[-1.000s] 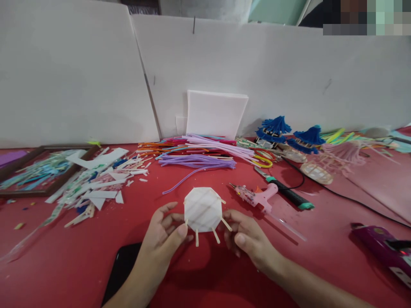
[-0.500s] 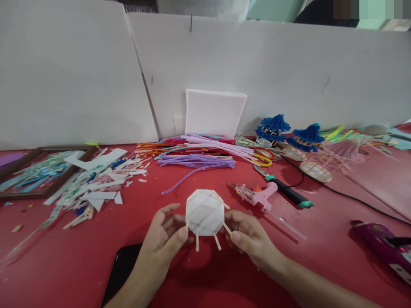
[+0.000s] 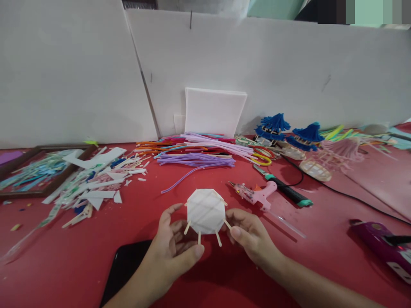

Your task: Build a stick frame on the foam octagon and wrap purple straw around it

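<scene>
Both hands hold up a white octagonal foam piece (image 3: pixel 206 211) with several thin wooden sticks poking out past its edges. My left hand (image 3: pixel 175 248) cups it from below left, fingers curled behind it and thumb stretched under its lower edge. My right hand (image 3: pixel 250 237) pinches its right side with fingertips. The piece hovers just above the red table (image 3: pixel 64 256).
A pink glue gun (image 3: pixel 257 194) lies just right of the piece, a green-tipped black tool (image 3: pixel 285 192) beyond it. Coloured pipe cleaners (image 3: pixel 195 156), white foam sheets (image 3: pixel 215 112), blue tassel crafts (image 3: pixel 289 132), scraps (image 3: pixel 96 179), a purple device (image 3: pixel 382 248) and a black phone (image 3: pixel 123 269) surround.
My left thumb has slid right, under the piece's lower edge, and the hand has shifted slightly right. The piece has turned a little; the right hand barely moved.
</scene>
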The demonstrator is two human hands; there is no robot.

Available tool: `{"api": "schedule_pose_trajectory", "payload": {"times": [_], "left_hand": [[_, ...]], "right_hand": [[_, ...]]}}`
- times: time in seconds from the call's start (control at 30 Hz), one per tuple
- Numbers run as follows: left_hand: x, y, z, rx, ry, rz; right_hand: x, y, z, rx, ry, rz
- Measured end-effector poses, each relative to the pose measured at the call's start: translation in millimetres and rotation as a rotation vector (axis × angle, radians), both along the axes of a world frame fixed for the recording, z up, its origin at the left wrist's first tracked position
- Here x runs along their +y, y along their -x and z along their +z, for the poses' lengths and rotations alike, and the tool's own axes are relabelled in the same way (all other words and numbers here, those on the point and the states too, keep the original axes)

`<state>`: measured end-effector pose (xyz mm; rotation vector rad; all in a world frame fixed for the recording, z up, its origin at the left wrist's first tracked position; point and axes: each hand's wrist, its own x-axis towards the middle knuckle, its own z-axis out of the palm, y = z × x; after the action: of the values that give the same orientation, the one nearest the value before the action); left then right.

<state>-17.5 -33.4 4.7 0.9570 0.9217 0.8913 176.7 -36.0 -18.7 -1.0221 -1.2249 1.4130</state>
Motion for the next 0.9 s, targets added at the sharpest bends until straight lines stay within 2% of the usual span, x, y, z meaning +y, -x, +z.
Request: {"api": "schedule_pose_trajectory", "payload": {"times": [0.13, 0.27, 0.47, 0.67, 0.9], "left_hand": [[1, 0, -1.3, -0.018, -0.021, 0.051], [1, -2, 2.1, -0.006, -0.051, 0.065], [0, -2, 2.7, 0.006, -0.056, 0.064], [-1, -1, 3.9, -0.014, -0.015, 0.027], [6, 6, -12.0, -0.105, -0.066, 0.098]], "right_hand": [[-1, -1, -7.1, 0.046, 0.028, 0.091], [-1, 1, -5.3, -0.042, 0.032, 0.155], [-4, 3, 2.2, -0.048, 0.058, 0.144], [-4, 5, 0.6, -0.064, 0.019, 0.080], [-5, 4, -3.7, -0.155, 0.048, 0.022]]}}
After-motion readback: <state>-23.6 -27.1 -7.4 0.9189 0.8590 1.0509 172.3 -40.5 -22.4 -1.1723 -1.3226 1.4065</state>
